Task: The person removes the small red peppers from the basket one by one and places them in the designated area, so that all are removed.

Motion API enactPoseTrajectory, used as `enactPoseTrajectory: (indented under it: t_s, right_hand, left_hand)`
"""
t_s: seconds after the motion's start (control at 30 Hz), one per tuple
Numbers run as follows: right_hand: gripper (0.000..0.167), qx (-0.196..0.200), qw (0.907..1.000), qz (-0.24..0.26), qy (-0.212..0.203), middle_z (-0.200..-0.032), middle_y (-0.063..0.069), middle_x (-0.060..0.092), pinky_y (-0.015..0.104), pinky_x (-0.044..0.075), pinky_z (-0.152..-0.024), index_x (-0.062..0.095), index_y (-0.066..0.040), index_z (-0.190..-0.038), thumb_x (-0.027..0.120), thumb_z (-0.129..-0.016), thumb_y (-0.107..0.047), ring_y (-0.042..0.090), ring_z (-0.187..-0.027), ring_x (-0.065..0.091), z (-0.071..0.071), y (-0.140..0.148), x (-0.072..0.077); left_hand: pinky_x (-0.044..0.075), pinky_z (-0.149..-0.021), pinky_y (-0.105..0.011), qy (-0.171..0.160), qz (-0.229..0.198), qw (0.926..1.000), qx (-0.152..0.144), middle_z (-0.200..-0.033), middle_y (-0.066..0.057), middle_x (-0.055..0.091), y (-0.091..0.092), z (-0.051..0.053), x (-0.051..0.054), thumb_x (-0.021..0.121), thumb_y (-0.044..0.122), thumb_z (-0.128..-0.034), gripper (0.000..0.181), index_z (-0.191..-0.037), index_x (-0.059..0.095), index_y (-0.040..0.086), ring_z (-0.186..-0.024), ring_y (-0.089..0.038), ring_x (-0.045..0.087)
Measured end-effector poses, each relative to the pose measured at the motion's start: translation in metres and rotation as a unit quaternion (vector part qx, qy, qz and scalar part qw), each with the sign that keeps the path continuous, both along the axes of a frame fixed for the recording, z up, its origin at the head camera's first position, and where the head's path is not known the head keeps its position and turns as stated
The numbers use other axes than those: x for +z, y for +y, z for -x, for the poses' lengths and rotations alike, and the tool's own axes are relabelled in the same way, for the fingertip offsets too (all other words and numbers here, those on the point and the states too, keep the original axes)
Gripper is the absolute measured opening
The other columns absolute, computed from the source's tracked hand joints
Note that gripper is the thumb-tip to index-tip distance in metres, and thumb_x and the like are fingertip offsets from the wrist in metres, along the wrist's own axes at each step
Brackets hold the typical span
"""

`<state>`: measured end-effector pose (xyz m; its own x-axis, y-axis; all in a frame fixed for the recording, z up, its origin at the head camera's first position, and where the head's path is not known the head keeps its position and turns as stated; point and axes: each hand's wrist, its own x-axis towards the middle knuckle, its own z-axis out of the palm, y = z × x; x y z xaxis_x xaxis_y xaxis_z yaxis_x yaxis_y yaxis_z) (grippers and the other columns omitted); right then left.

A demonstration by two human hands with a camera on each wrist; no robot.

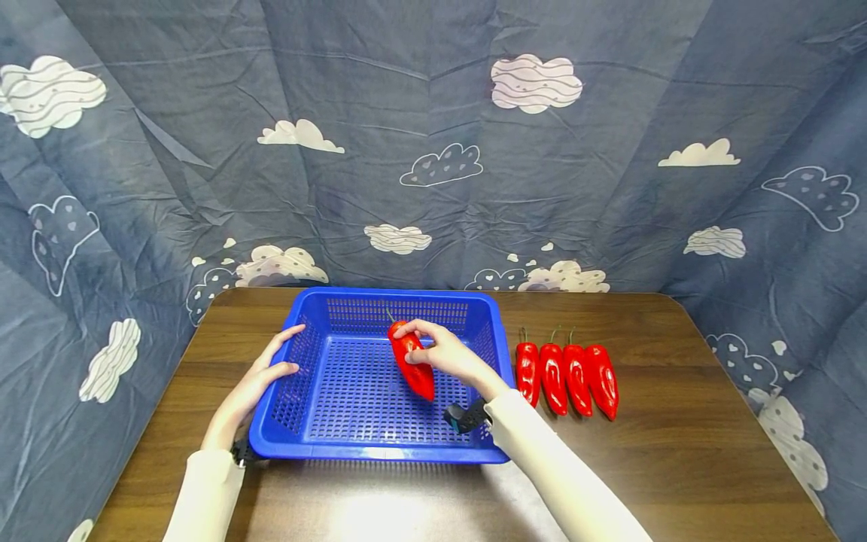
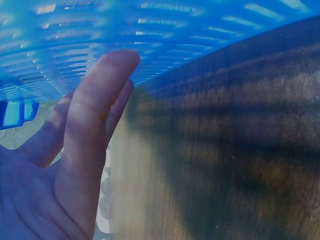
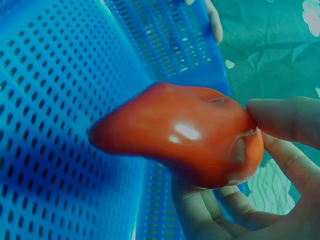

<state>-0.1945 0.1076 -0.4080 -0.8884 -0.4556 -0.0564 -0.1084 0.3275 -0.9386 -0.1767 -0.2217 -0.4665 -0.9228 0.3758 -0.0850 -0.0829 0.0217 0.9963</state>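
Observation:
My right hand (image 1: 443,354) pinches a red pepper (image 1: 413,369) between thumb and fingers, above the floor of the blue plastic basket (image 1: 379,452). The pepper tilts, its green stem up and left, its pointed tip down towards me. In the right wrist view the glossy pepper (image 3: 170,132) fills the middle, with fingertips (image 3: 280,117) at its thick end. At the basket's left side, my left hand (image 1: 254,384) holds the rim, thumb and a finger reaching over it. The left wrist view has other fingers (image 2: 92,110) against the outside of the perforated wall (image 2: 165,37).
Several more red peppers (image 1: 553,380) lie side by side on the wooden table (image 1: 677,421), just right of the basket. Behind the table hangs a dark grey-blue cloth (image 1: 379,98) with a cloud pattern. A bright reflection lies on the table's front part.

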Motion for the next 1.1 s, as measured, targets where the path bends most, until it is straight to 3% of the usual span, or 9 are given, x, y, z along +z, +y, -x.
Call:
enactPoseTrajectory:
  t_s: [0.4, 0.7, 1.1]
  right_hand:
    - [0.036, -0.018, 0.9995, 0.022, -0.012, -0.109, 0.018, 0.057, 0.032, 0.051, -0.071, 0.06, 0.0, -0.117, 0.06, -0.081, 0.001, 0.026, -0.093, 0.056, 0.001, 0.026, -0.002]
    - [0.038, -0.03, 0.9984, 0.036, -0.034, -0.112, 0.021, 0.054, 0.033, 0.052, -0.071, 0.057, 0.001, -0.121, 0.059, -0.083, 0.0, 0.026, -0.092, 0.056, -0.003, 0.043, -0.001]
    - [0.037, -0.051, 0.9978, 0.032, -0.027, -0.117, 0.023, 0.053, 0.033, 0.052, -0.07, 0.056, 0.0, -0.121, 0.06, -0.085, -0.002, 0.027, -0.093, 0.056, -0.007, 0.068, 0.002]
  left_hand:
    - [0.051, -0.081, -0.042, 0.023, -0.011, 0.9997, 0.0, -0.142, -0.03, 0.024, 0.001, -0.001, 0.0, 0.043, 0.001, -0.0942, 0.063, -0.151, 0.023, 0.019, -0.108, -0.03, 0.051]
    - [0.051, -0.078, -0.047, -0.003, -0.019, 0.9998, -0.003, -0.145, -0.028, 0.021, 0.0, -0.001, -0.001, 0.041, 0.001, -0.0949, 0.063, -0.151, 0.021, 0.022, -0.108, -0.036, 0.05]
    - [0.051, -0.079, -0.045, 0.009, -0.013, 0.9999, -0.001, -0.144, -0.029, 0.023, 0.001, -0.001, -0.001, 0.042, 0.002, -0.0947, 0.062, -0.151, 0.021, 0.02, -0.108, -0.035, 0.05]
